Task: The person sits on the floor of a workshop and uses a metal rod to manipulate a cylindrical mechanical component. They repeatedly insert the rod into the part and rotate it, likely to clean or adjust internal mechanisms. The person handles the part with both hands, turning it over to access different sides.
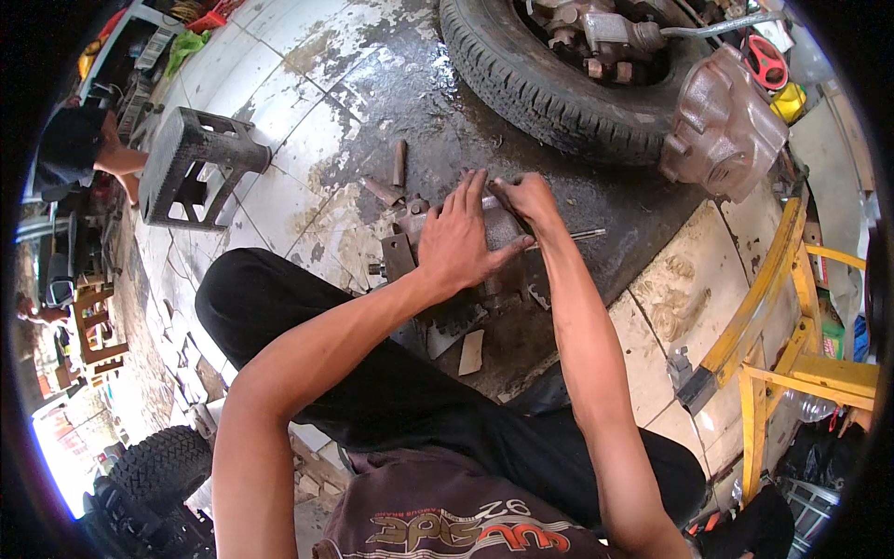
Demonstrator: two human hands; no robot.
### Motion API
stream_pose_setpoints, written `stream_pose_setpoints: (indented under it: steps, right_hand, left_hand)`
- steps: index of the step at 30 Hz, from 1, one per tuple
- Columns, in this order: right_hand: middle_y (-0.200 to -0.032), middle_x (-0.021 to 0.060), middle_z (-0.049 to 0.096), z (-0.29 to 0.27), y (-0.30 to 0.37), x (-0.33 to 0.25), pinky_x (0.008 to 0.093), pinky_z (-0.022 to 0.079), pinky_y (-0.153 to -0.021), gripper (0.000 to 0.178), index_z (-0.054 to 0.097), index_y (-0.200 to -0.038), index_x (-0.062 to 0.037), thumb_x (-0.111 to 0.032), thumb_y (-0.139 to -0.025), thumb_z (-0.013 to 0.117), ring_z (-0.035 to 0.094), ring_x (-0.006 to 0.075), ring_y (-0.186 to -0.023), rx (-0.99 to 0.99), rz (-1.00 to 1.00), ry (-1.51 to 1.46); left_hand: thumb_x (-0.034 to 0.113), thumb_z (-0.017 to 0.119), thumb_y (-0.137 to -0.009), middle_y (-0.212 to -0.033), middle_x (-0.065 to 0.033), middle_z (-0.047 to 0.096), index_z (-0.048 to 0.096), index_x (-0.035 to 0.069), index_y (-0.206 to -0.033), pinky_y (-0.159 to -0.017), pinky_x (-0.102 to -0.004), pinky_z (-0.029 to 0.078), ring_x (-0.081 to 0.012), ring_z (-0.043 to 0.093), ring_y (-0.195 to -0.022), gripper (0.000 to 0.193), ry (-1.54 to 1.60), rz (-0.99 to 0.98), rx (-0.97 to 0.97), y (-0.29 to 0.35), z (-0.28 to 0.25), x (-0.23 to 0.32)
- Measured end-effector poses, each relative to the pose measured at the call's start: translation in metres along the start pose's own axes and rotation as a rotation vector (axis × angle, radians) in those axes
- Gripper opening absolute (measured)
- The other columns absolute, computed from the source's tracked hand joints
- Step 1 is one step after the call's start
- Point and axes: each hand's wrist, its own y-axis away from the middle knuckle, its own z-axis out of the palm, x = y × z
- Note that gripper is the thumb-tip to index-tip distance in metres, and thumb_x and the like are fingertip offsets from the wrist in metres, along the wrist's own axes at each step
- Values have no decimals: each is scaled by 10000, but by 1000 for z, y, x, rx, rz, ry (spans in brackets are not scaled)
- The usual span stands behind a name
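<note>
Worn white tiles (251,74) spread around me, patched with grime and dark wetness at the far side. On them, far and to the right, lies a big black tyre (549,107) with blocky tread; its round hollow holds a greasy metal assembly (615,37), whose rod (722,25) pokes out to the right over the rim. A chipped yellow metal frame (745,331) stands at my right. To the far left is a grey stool (168,168) with cut-out sides. Against the tyre's right side rests a lumpy brown housing (731,126), its surface slick-looking.

Just beyond my bent legs sits a rounded, oily metal casting (503,228). My left hand (456,233) lies spread over it, fingers extended, gripping nothing I can see, and covers much of its top. My right hand (529,197) is curled at its far right side; I cannot tell whether it grasps anything, and that forearm blocks part of the view. A slender metal rod (587,234) shows just right of that wrist. A flat plate (398,253) with a hole stands left of my left hand, a pale flat scrap (472,352) lies nearer me, and a short rusty cylinder (399,163) lies farther off.
</note>
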Motion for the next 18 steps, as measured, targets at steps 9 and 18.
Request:
stream_pose_setpoints:
  steps: [9, 18]
  right_hand:
    - [-934, 234, 749, 1, -1, -4, 446, 535, -753, 423, 744, -999, 57, -350, -883, 743, 737, 313, -861, -4, -30, -4]
    - [-930, 214, 758, 1, -3, 4, 450, 538, -777, 439, 748, -1003, 45, -379, -890, 750, 745, 320, -862, -24, -32, 97]
  left_hand:
    - [806, 619, -796, -1543, -231, 414, 191, -43, -1568, -1096, -517, 384, -369, 448, -1393, 1224, -9, 9, 0, 1, 1, -2]
    - [802, 611, -803, -1562, -225, 394, 187, -49, -1571, -1078, -517, 397, -369, 452, -1391, 1222, 4, 11, -32, 0, -2, -3]
